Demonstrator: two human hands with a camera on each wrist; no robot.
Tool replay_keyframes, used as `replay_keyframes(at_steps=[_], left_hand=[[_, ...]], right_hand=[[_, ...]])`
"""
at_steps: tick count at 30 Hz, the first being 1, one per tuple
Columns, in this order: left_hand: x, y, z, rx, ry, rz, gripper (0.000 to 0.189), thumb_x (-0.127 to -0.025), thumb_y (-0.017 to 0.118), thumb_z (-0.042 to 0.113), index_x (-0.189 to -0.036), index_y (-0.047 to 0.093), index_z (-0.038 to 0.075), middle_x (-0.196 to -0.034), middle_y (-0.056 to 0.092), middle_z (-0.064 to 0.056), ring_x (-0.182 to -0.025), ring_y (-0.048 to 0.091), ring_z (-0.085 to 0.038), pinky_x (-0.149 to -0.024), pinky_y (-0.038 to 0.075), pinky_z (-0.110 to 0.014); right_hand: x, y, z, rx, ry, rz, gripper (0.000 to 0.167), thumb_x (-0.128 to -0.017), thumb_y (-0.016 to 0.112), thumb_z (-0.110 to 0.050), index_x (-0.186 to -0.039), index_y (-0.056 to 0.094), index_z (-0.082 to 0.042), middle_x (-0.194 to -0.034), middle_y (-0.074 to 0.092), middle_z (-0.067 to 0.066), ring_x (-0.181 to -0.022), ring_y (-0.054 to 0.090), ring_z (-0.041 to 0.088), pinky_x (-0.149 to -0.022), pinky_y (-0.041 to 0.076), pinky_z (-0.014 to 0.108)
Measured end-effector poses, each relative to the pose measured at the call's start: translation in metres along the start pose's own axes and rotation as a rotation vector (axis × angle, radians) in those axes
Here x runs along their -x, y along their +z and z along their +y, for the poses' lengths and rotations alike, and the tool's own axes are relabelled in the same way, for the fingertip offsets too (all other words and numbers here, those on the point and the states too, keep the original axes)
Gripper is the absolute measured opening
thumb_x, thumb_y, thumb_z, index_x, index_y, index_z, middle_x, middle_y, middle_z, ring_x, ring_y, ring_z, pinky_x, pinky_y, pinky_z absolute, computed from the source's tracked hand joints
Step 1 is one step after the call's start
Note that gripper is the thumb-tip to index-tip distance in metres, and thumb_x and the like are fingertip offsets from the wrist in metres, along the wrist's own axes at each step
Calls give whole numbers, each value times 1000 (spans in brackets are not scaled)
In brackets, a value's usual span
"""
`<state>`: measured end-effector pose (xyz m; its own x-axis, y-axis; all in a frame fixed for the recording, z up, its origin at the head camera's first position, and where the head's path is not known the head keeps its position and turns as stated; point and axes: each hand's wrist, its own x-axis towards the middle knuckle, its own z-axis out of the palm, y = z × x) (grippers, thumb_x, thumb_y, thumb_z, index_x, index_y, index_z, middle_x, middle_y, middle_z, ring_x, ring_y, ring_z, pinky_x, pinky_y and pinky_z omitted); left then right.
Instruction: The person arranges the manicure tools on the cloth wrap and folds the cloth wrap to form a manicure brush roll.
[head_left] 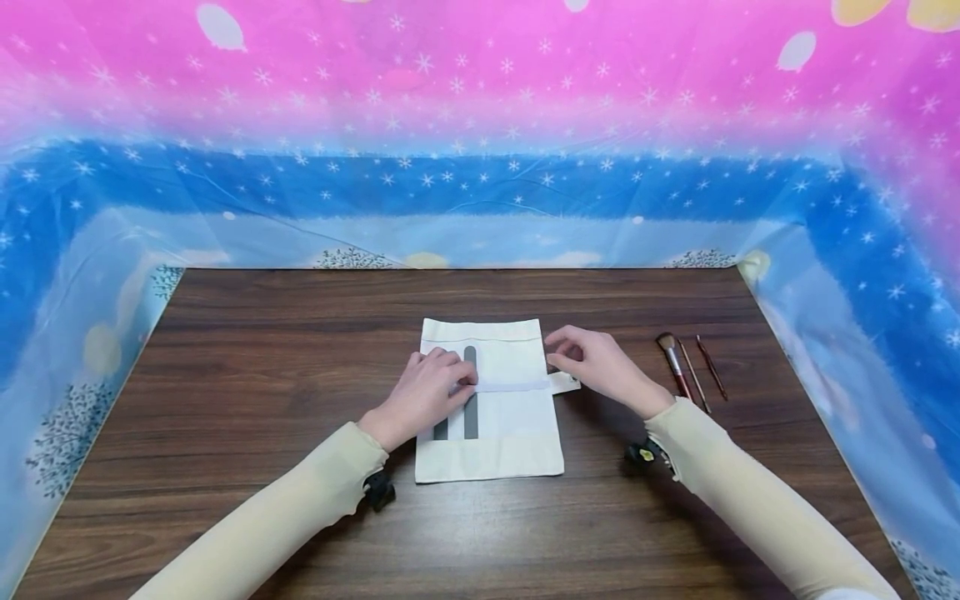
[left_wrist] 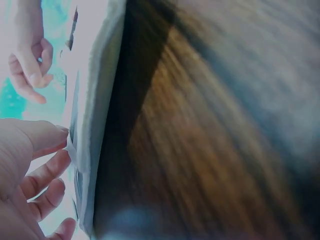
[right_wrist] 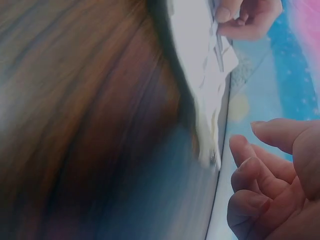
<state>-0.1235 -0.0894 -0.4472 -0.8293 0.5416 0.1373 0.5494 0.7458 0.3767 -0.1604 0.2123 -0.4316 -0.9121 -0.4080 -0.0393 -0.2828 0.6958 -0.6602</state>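
A white cloth pouch lies flat at the middle of the table, with two dark grey flat strips upright in its left part. A pale narrow band crosses the cloth and ends at the right in a short tab. Over the pouch's left half, my left hand pinches the band's left end between thumb and forefinger; a thin white edge shows at those fingertips in the left wrist view. My right hand hovers beside the pouch's right edge, close to the tab, fingers loosely bent around nothing.
Right of my right hand lie a wide brush with a reddish handle, a thin stick-like tool and a slim brown tool. A pink and blue patterned cloth hangs around the brown wooden table.
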Motion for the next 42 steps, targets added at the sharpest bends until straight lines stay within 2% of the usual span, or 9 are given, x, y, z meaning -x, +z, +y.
replay_keyframes(at_steps=[5,14,26,32,39,42], left_hand=[[-3,0,3,-3,-10,-29,6,-99,74,24,-101,76,19,-94,66,3,-88,53,-21,-82,40,-45],[-7,3,7,-3,6,-31,6,-99,73,20,-102,79,21,-96,68,3,-87,52,-21,-81,40,-45],[-11,4,10,-10,-15,-56,12,-99,73,21,-108,81,19,-97,66,2,-86,51,-20,-81,40,-44],[-12,5,10,-13,-12,-64,11,-99,73,21,-106,81,18,-94,64,3,-84,48,-19,-80,40,-43],[-13,6,11,-12,-7,-67,9,-99,74,20,-104,80,17,-91,62,3,-84,48,-20,-81,40,-45],[-14,6,11,-13,-8,-64,9,-99,73,20,-104,80,18,-91,62,3,-83,48,-19,-81,41,-46]], right_hand=[[13,-10,17,33,44,29,29,-102,68,-23,-127,69,-9,-99,73,3,-79,64,14,-72,52,36],[36,-30,46,111,82,98,27,-102,67,-22,-123,70,-5,-95,74,5,-73,64,12,-70,50,35],[64,-63,77,196,159,160,25,-102,67,-17,-122,69,-2,-94,73,8,-74,62,18,-71,48,40],[71,-71,86,251,243,176,30,-103,65,-21,-125,68,0,-100,74,15,-77,65,23,-74,51,48],[74,-74,94,312,317,201,31,-104,62,-23,-124,66,0,-101,75,17,-77,68,27,-65,51,47],[73,-75,97,322,337,207,31,-104,61,-25,-122,67,0,-100,75,17,-79,68,30,-66,51,49]])
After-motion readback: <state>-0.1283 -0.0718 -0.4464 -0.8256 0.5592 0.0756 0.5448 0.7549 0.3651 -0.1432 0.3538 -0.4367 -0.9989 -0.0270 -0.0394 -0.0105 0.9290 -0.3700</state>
